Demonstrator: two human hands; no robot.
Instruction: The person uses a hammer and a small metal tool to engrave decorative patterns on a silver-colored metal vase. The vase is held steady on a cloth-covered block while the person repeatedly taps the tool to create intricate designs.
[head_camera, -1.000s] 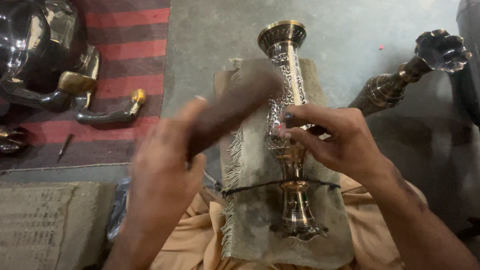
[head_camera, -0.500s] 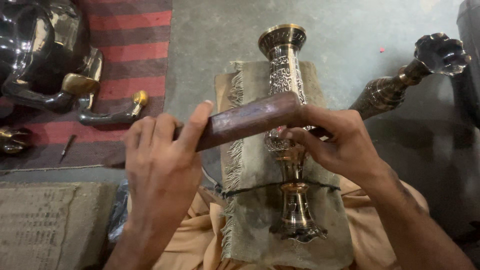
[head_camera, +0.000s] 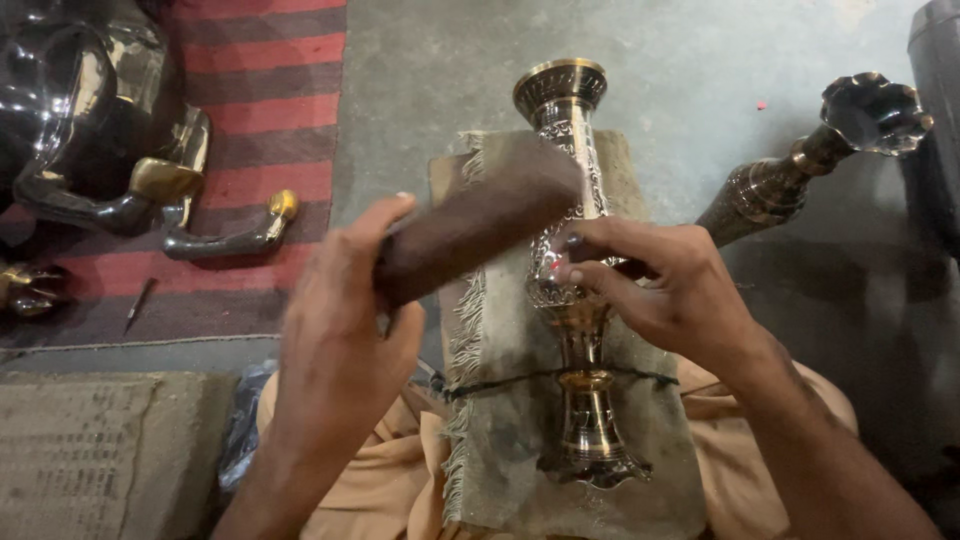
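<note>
A tall engraved brass vase (head_camera: 572, 300) lies lengthwise on a fringed grey cloth (head_camera: 500, 420) over a block on my lap, tied down by a dark cord (head_camera: 500, 385). My left hand (head_camera: 345, 340) grips a brown wooden stick (head_camera: 480, 220), raised and blurred above the vase's upper body. My right hand (head_camera: 665, 290) rests on the vase's middle and pinches a small dark tool, mostly hidden by the fingers, against the engraved surface.
A second fluted brass vase (head_camera: 810, 160) lies on the concrete floor at upper right. A red striped rug (head_camera: 270, 90) at upper left carries a shiny dark metal animal figure (head_camera: 90, 130) and loose brass pieces. A grey mat (head_camera: 90, 450) lies at lower left.
The wooden stick swings up and down over the vase: raised a second ago, lowered near my right hand half a second ago, raised and blurred again now. My right hand stays put.
</note>
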